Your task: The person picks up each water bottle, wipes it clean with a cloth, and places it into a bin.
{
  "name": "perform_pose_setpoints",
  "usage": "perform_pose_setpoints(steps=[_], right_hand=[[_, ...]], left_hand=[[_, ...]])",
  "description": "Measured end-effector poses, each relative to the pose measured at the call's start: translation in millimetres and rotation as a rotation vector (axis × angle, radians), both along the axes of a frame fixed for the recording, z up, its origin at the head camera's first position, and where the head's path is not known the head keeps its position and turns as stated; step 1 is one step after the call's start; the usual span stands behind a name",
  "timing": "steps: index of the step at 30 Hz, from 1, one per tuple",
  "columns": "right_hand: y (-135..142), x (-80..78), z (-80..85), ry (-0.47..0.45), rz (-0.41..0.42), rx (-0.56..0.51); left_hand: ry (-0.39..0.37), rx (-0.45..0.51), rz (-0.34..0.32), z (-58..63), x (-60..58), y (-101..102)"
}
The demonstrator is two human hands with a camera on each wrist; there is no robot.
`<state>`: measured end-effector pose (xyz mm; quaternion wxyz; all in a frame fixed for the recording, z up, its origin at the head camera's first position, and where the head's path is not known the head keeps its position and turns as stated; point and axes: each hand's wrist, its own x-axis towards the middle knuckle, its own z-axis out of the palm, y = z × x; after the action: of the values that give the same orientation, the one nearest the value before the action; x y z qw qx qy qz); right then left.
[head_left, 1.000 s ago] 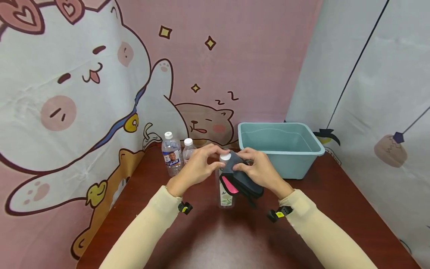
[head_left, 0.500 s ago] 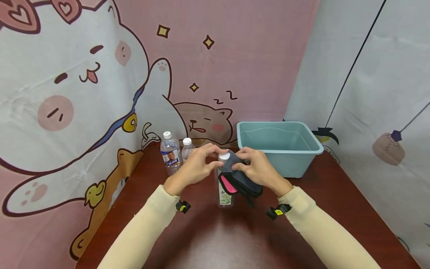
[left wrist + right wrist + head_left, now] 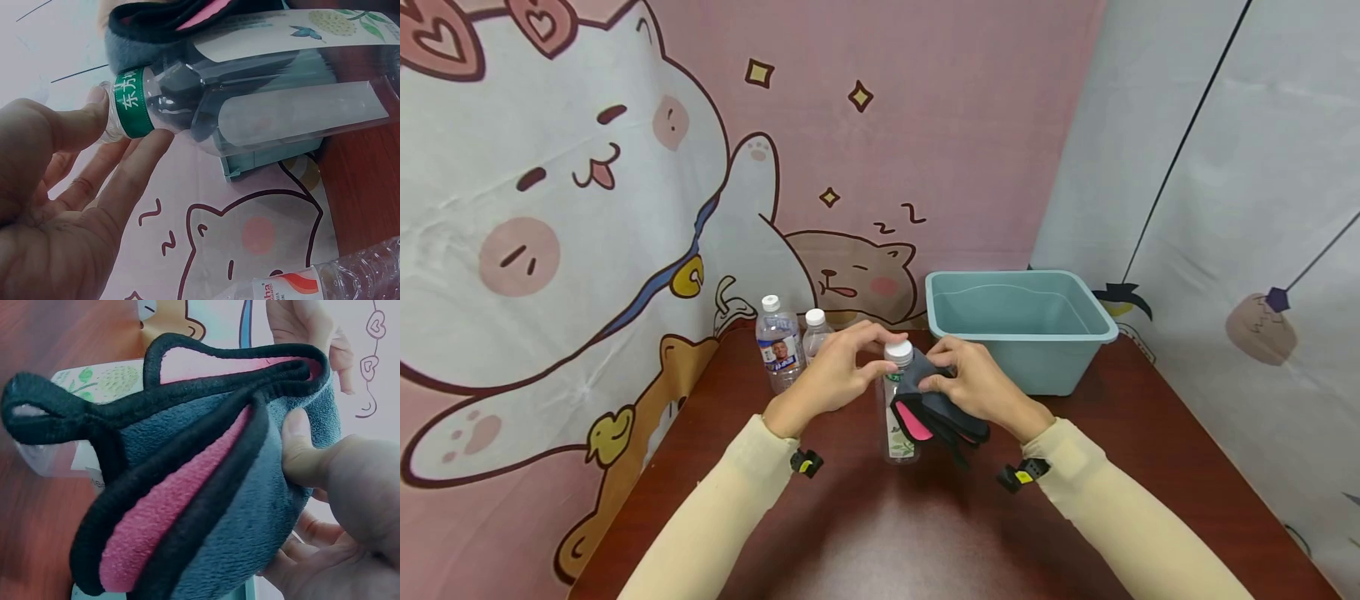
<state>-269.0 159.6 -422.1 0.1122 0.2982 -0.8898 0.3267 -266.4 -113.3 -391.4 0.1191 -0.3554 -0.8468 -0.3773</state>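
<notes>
Two hands busy, both pinching. Left hand: thumb and index finger across the white cap of an upright bottle; left wrist view puts the thumb by the green neck band, another finger under the neck. Right hand: thumb and fingers pinch a folded grey cloth, black-edged, pink lining showing, fabric loop sticking out at one end. Cloth overlaps the bottle's right side in head view; can't tell how much of it touches.

Bottle is clear, pale leaf-print label, base on the dark red-brown worktop, around mid-width, nearer the far edge than the near one. Two more clear bottles near the worktop's far left corner, both white-capped and upright: the outer bottle has a blue label with a portrait, the inner bottle is partly behind the left hand. Pale teal tub at the far edge, toward the far right corner. Cartoon-print backdrop behind the far edge. Both sleeves cream.
</notes>
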Motion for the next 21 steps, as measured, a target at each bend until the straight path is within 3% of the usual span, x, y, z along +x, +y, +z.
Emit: perform_pose_setpoints(steps=[7,14,21], right_hand=[[11,-0.8,-15.3,-0.024,0.013,0.027],[15,-1.6,-47.3,-0.04,0.027,0.105],[14,-4.1,-72.0,-0.043,0.095,0.152]], left_hand=[[-0.004,0.005,0.007,-0.8,0.8,0],[0.005,-0.004,0.008,0.2,1.7,1],[-0.003,-0.006,0.01,1.2,1.8,2]])
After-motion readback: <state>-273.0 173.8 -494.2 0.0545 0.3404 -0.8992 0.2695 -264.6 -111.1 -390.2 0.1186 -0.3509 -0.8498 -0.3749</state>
